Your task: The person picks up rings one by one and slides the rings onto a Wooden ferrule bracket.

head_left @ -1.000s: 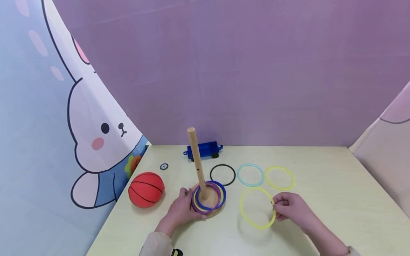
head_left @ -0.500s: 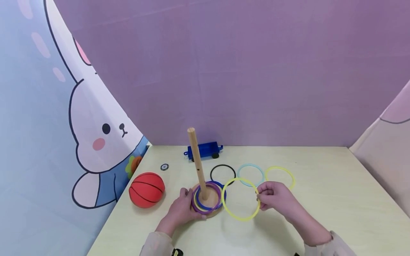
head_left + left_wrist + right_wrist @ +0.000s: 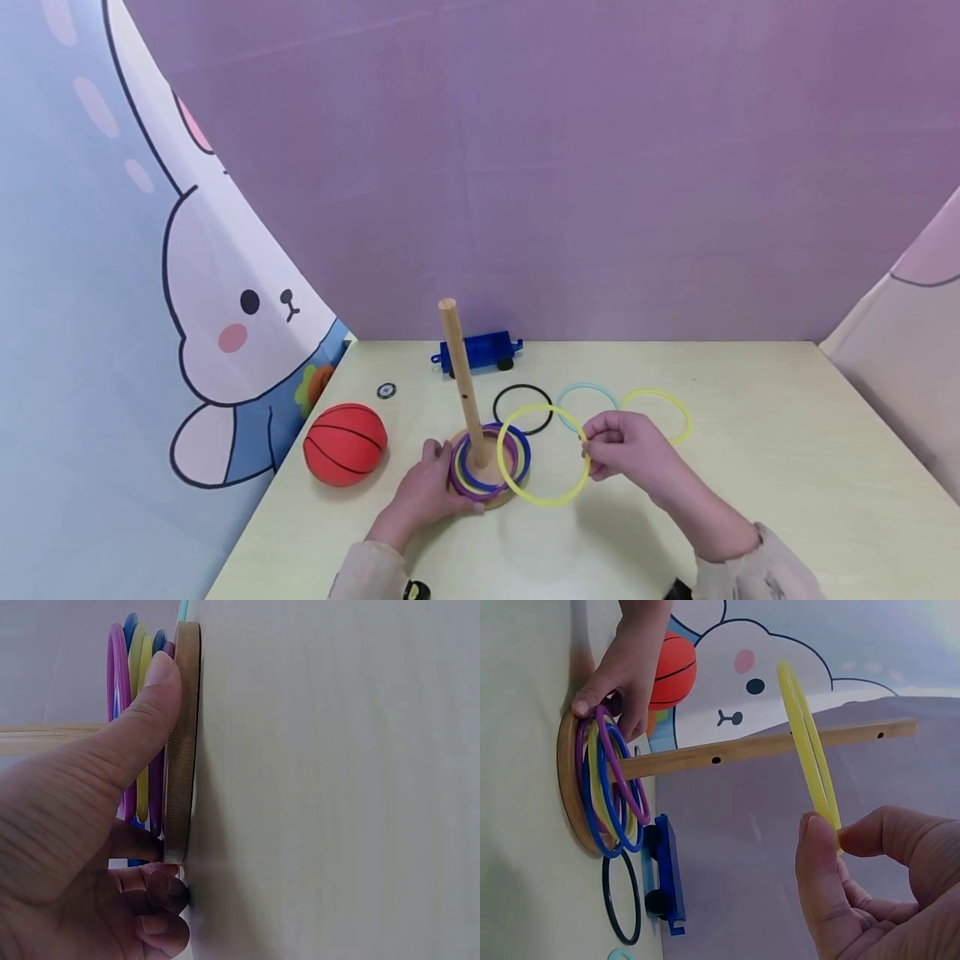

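In the head view my left hand [image 3: 427, 496] grips the round wooden base [image 3: 567, 772] of a ring-toss stand, thumb in front and fingers at the far left side. The upright wooden peg [image 3: 459, 367] rises from that base. Around its foot lies a loose stack of purple, yellow and blue rings [image 3: 527, 457]. My right hand [image 3: 628, 450] pinches a yellow ring [image 3: 545, 502] by its right edge between thumb and forefinger. The ring is raised and tilted, just right of the peg, and overlaps the stack's right edge in the head view.
Behind the stand lie a black ring [image 3: 495, 408], a light blue ring [image 3: 587, 385] and another yellow ring [image 3: 687, 419]. A blue toy wagon [image 3: 486, 352] stands at the back edge. On the left are a red toy basketball [image 3: 345, 446] and a small round disc [image 3: 386, 391].
My right hand has carried the yellow ring leftward and a little up, from the right of the stand to close beside the peg. My left hand stays on the base.
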Demonstrator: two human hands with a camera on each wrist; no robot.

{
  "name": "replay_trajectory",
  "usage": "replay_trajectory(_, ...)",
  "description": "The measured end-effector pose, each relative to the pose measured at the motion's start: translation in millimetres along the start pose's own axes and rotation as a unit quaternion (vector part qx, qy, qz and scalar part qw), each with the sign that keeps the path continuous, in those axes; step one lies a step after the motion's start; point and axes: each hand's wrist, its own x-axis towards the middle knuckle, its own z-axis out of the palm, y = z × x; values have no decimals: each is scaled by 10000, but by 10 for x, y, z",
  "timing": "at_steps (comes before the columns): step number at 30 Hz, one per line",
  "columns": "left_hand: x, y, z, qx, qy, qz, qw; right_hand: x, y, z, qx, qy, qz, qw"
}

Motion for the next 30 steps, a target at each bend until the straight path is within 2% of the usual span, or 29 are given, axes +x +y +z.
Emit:
replay_trajectory(9, 10, -13, -10, 39, 8, -26, 10000, 81, -220, 89, 121, -122, -122, 9998)
replay_trajectory(17, 14, -18, 14, 41, -1, 81, 10000, 105, -491, 146, 127, -235, -425, 9987)
replay_trajectory(24, 9, -12, 16, -14, -22, 91, 10000, 177, -710, 203, 199, -3, -517, 9985)
replay_trajectory(30, 10, -15, -3, -24, -31, 19, 10000, 232, -926, 258, 347, 161, -772, 9963)
